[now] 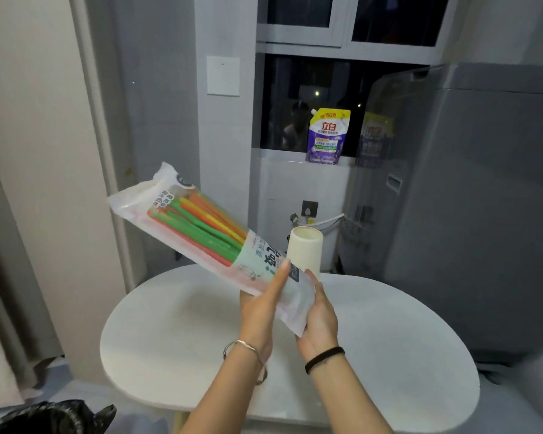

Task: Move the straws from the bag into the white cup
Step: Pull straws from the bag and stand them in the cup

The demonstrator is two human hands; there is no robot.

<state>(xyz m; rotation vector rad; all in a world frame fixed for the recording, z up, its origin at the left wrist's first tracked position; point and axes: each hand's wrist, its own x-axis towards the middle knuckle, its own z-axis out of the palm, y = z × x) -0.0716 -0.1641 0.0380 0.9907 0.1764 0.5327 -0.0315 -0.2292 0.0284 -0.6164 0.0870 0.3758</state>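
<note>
Two hands hold the bag (282, 296) by its lower end above the table (170, 339): left hand (261, 305) pinches it with fingers laid along the top, right hand (318, 317) wraps round the other side. Far end tilts up-left. Straws (201, 220) sit inside, and the white cup (304, 249) is upright just behind. Film looks thin, slick and crinkly. Straws are probably light, bendy and easily kinked, so grip the bundle loosely near one end. Opening can't be seen.

Table (170, 339): white oval, lower centre of frame.
Detergent pouch (326, 137): purple and yellow, upright on windowsill (282, 159), upper centre-right.
Black bag (51, 418): bottom-left corner.
Grey appliance (483, 214): right side.
</note>
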